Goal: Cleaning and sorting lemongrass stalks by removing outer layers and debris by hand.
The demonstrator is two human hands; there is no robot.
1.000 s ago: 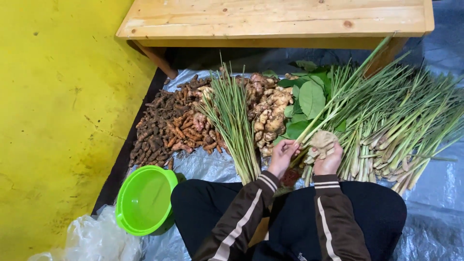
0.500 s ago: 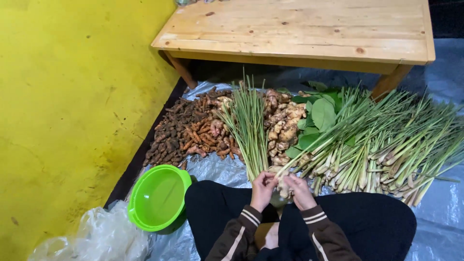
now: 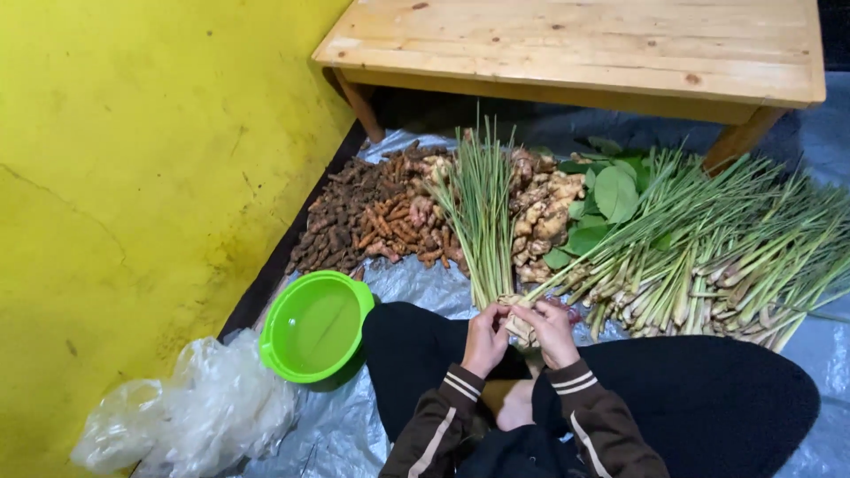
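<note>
At lower left, crumpled clear plastic bags (image 3: 190, 412) lie beside a green plastic bowl (image 3: 316, 327) against the yellow wall (image 3: 133, 177). At lower centre, the left hand (image 3: 485, 339) and right hand (image 3: 553, 331) both curl closed around a pale ginger root (image 3: 519, 324). Above lie turmeric roots (image 3: 367, 221), an upright lemongrass bundle (image 3: 480, 208), and, rightward, lemongrass stalks (image 3: 708, 257) under a wooden table (image 3: 584, 44).

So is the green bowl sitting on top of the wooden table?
No, the green bowl sits on the plastic sheet on the floor, beside the person's knee, while the wooden table stands farther back.
</note>
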